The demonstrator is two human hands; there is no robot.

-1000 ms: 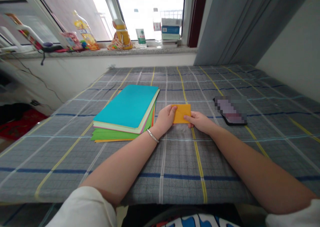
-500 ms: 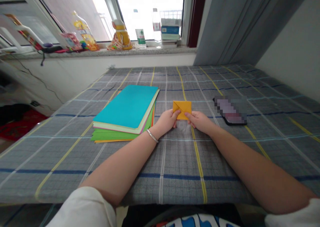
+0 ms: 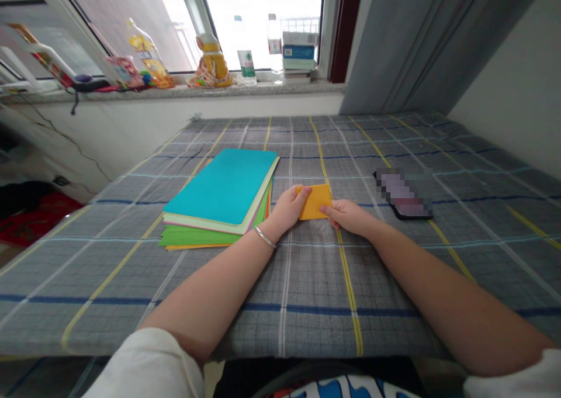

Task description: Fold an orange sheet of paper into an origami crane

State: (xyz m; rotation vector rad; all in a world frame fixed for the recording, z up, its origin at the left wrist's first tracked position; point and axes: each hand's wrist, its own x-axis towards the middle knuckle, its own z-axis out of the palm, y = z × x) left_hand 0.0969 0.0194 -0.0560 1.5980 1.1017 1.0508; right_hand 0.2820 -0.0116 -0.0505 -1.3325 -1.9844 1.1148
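A small folded orange paper [image 3: 316, 201] is held between both hands above the plaid cloth. My left hand [image 3: 290, 210] pinches its left side, thumb on top, and a silver bangle circles that wrist. On the lower right edge, my right hand [image 3: 348, 215] grips the paper between thumb and fingers. The upper face looks plain, and the paper tilts slightly. To the left of my left hand lies a stack of coloured paper [image 3: 225, 184], blue on top, with pale, green and orange sheets under it.
A phone [image 3: 407, 196] with a blurred screen lies right of my right hand on the plaid cloth [image 3: 315, 281]. Behind, the windowsill [image 3: 166, 96] holds bottles, a tube [image 3: 246, 65] and stacked boxes [image 3: 298, 53]. A grey curtain [image 3: 394, 47] hangs at the right.
The orange paper now shows a plain face instead of the one with diagonal folds, and sits slightly lower and tilted. My left thumb has moved to its upper left corner.
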